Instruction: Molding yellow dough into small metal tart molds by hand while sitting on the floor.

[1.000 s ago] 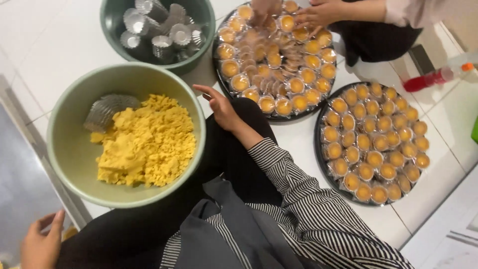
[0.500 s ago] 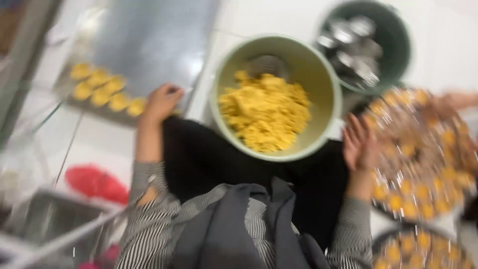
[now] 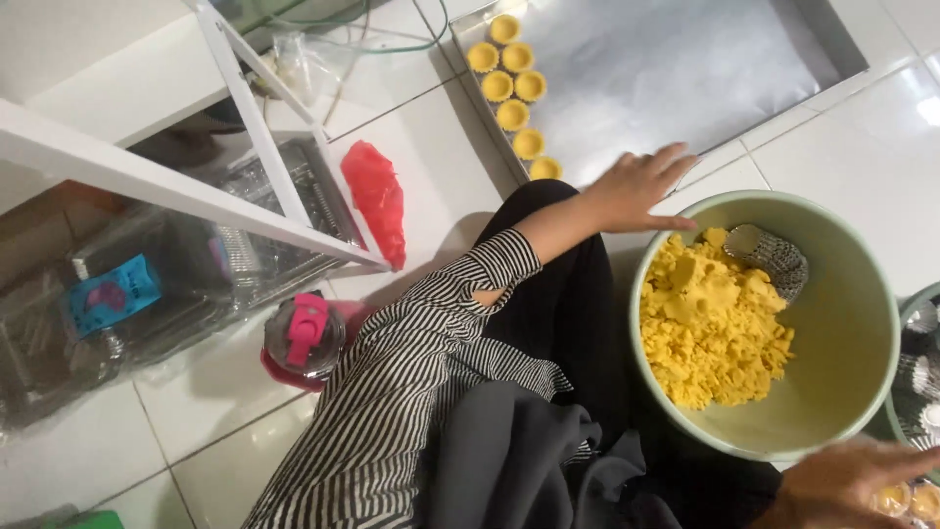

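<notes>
Sitting on a white tiled floor [image 3: 431, 137], legs in black, striped sleeves. Big metal tray [image 3: 685, 69] flat on the tiles up top, mostly bare, with a column of seven small yellow tart shells [image 3: 516, 86] lined along its left edge. Below that and to the right, a pale green bowl [image 3: 862, 343] parked right against the lap, holding a heap of crumbly yellow dough [image 3: 715, 328] piled on its left half. Small fluted metal mould [image 3: 774, 257] lying inside the bowl at the top, touching the dough.

Left hand [image 3: 641, 186] stretched out between tray and bowl, palm down, fingers spread wide and flat, holding nothing, fingertips over the tray's near edge, thumb just at the bowl's rim. Nearest shell just beside it to the left.

Right hand [image 3: 852, 485] down at the bottom right, blurry and partly cut off, resting by the bowl's lower rim; looks loosely open but can't really tell the fingers, nothing clearly in it. A couple of filled yellow tarts [image 3: 906, 500] just under it at the frame edge.

Off to the left: white shelf frame [image 3: 196, 176], clear plastic boxes [image 3: 176, 264] under it, a red bag [image 3: 377, 201] on the tiles, and a bottle with a pink lid [image 3: 305, 333] by the elbow. Sliver of a dark green bowl with more moulds [image 3: 920, 362] at the far right.
</notes>
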